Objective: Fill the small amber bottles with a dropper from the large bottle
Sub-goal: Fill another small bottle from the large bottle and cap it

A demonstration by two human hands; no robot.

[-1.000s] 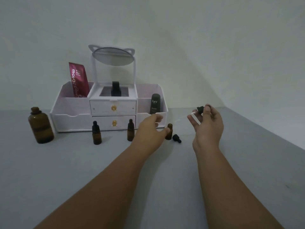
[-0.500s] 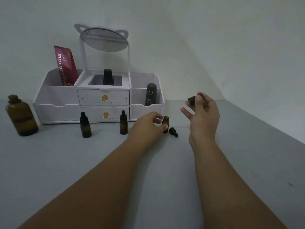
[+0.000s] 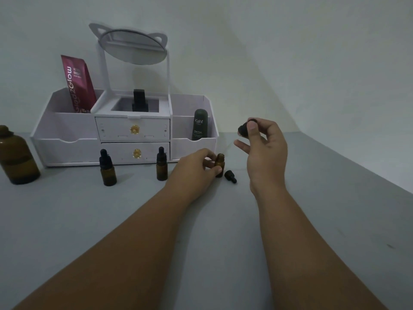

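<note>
An uncapped small amber bottle (image 3: 220, 163) stands on the grey table, and my left hand (image 3: 194, 168) pinches it between thumb and fingers. Its black cap (image 3: 230, 176) lies on the table just right of it. My right hand (image 3: 264, 144) is raised above and to the right, gripping the black bulb of a dropper (image 3: 244, 129); its thin glass tube points down-left toward the bottle's mouth. Two capped small amber bottles (image 3: 108, 168) (image 3: 161, 164) stand further left. The large amber bottle (image 3: 15, 156) stands at the far left edge.
A white cosmetic organiser (image 3: 67, 133) with two drawers and a round mirror (image 3: 133, 47) stands against the wall behind the bottles. It holds a magenta sachet (image 3: 78, 83), a dark Kahf tube (image 3: 199, 124) and a black item (image 3: 139, 101).
My left hand has closed round the uncapped small bottle. My right hand has brought the dropper a little nearer to it. The view has shifted.
</note>
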